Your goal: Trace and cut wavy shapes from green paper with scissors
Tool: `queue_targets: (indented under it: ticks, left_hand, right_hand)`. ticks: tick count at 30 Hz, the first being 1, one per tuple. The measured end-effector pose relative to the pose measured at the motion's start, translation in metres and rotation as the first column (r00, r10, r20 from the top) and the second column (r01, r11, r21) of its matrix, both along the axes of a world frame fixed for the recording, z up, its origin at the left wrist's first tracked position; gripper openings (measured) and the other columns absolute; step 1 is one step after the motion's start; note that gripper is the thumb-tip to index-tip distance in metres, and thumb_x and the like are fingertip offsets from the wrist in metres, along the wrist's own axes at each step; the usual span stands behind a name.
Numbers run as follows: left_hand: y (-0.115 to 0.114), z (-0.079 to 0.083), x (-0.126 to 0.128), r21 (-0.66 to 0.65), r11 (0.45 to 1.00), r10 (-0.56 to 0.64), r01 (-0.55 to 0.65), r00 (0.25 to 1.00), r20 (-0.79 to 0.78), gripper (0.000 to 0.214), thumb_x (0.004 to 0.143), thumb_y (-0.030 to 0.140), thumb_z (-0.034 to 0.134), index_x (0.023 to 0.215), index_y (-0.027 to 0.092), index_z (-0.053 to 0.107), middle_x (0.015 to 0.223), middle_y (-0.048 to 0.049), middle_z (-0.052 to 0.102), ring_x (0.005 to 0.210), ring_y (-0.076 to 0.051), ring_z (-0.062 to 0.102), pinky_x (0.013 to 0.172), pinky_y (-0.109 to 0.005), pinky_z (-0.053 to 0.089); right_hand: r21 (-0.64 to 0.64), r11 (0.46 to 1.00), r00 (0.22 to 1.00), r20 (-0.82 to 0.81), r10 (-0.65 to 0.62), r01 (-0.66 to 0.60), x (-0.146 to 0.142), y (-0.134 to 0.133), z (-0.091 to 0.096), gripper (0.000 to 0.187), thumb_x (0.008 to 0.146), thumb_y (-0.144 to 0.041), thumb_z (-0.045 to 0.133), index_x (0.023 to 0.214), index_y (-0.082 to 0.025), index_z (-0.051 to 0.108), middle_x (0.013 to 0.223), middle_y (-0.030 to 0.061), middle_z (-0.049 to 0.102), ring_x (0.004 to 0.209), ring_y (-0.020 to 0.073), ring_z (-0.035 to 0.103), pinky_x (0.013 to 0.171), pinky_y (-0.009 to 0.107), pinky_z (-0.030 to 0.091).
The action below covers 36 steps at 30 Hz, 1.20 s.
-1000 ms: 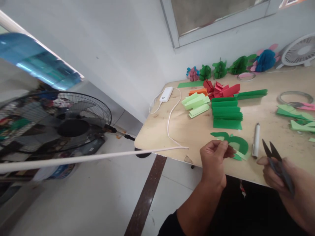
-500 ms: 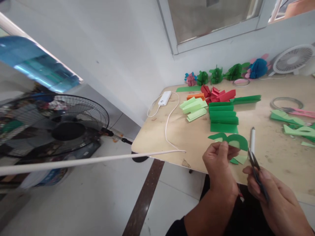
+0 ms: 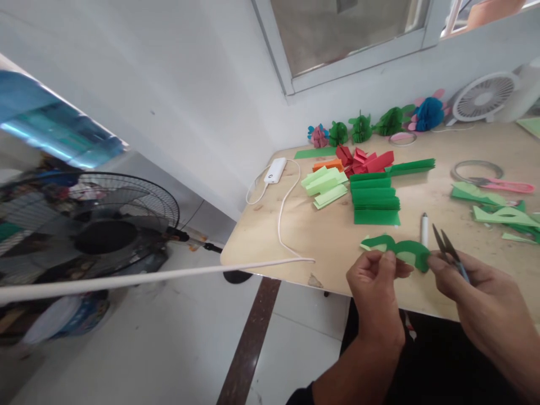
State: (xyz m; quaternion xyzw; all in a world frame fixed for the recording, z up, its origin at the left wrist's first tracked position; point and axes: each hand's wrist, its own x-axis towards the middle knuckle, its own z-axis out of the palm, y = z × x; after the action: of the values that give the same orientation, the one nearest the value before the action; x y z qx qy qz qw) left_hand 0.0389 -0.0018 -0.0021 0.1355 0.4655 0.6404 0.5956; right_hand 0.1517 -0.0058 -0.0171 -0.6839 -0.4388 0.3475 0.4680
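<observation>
My left hand [image 3: 377,295] pinches a cut piece of green paper [image 3: 412,248], its upper edge rounded in two humps, with lighter green showing below. My right hand [image 3: 481,295] holds dark-bladed scissors [image 3: 449,246], blades parted and pointing up and away from the paper. The thumb and a finger of this hand are at the paper's right end, apparently touching it. Just beyond the paper lies a white pen [image 3: 424,229]. Pleated dark green paper [image 3: 375,199] rests farther back on the table.
Light green [image 3: 324,185], orange [image 3: 328,165] and red folded papers [image 3: 371,161] lie behind. Paper scraps [image 3: 502,214] and pink-handled scissors [image 3: 508,184] are at right. Paper figures [image 3: 361,129] and a small fan [image 3: 485,97] line the wall. A white cable [image 3: 280,216] crosses the left edge.
The scissors have swung away from the paper, tips now up and to the left. My right fingers have come to the paper's right end. The view has shifted slightly.
</observation>
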Motion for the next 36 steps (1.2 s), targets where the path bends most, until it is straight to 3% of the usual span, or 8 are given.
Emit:
queue_targets:
  ticks: [5,14,21,25,30,36]
  left_hand:
    - [0.001,-0.001,0.001,-0.014,1.000,-0.015,0.014,0.999,-0.034,0.030,0.071,0.035,0.078,0.061,0.016,0.058,0.055,-0.0029,0.066,0.054,-0.013,0.061,0.064,-0.026,0.049]
    - [0.001,0.005,-0.001,-0.018,0.997,-0.070,0.073,0.987,0.142,0.026,0.067,0.030,0.078,0.064,0.015,0.056,0.053,-0.0006,0.062,0.049,-0.010,0.059,0.055,-0.021,0.045]
    - [0.002,0.009,-0.004,-0.035,0.991,-0.121,0.132,0.967,0.223,0.028,0.063,0.030,0.079,0.064,0.015,0.056,0.056,-0.0010,0.063,0.050,-0.011,0.061,0.053,-0.020,0.045]
    - [0.002,0.011,-0.006,-0.063,0.984,-0.144,0.166,0.953,0.268,0.031,0.059,0.031,0.081,0.064,0.015,0.055,0.057,-0.0007,0.062,0.049,-0.011,0.061,0.050,-0.020,0.043]
    - [0.002,0.013,-0.009,-0.094,0.972,-0.171,0.215,0.922,0.347,0.037,0.053,0.032,0.084,0.064,0.015,0.053,0.055,0.0006,0.058,0.052,-0.014,0.064,0.049,-0.020,0.042]
    - [0.002,0.012,-0.010,-0.089,0.973,-0.164,0.212,0.912,0.377,0.037,0.052,0.030,0.084,0.064,0.016,0.053,0.057,0.0004,0.059,0.056,-0.015,0.066,0.053,-0.021,0.045]
  right_hand:
    - [-0.068,0.998,1.000,-0.002,0.012,-0.012,0.000,0.002,0.004,0.040,0.059,-0.061,0.072,0.064,-0.022,0.069,0.057,-0.0013,0.058,0.055,0.0140,0.047,0.052,0.027,0.037]
    - [-0.070,0.998,0.997,0.079,0.005,0.001,-0.002,0.005,0.010,0.041,0.060,-0.064,0.067,0.059,-0.023,0.065,0.051,-0.0026,0.053,0.050,0.0141,0.045,0.048,0.028,0.032]
    - [-0.053,0.999,1.000,-0.006,0.000,-0.001,0.002,0.004,0.004,0.041,0.058,-0.063,0.071,0.063,-0.023,0.068,0.056,-0.0016,0.058,0.056,0.0153,0.048,0.052,0.028,0.037]
    - [-0.090,0.996,0.995,-0.103,-0.005,-0.004,0.001,0.003,0.003,0.040,0.059,-0.060,0.075,0.065,-0.022,0.068,0.059,-0.0015,0.056,0.058,0.0144,0.047,0.053,0.028,0.037]
    - [-0.165,0.985,0.973,-0.213,-0.086,0.050,0.000,0.003,-0.001,0.046,0.051,-0.062,0.080,0.067,-0.021,0.069,0.053,-0.0026,0.050,0.053,0.0128,0.042,0.047,0.029,0.031]
    - [-0.146,0.987,0.980,-0.177,-0.086,0.061,0.002,0.004,-0.010,0.044,0.053,-0.061,0.080,0.074,-0.023,0.072,0.061,0.0000,0.060,0.058,0.0157,0.049,0.049,0.030,0.036]
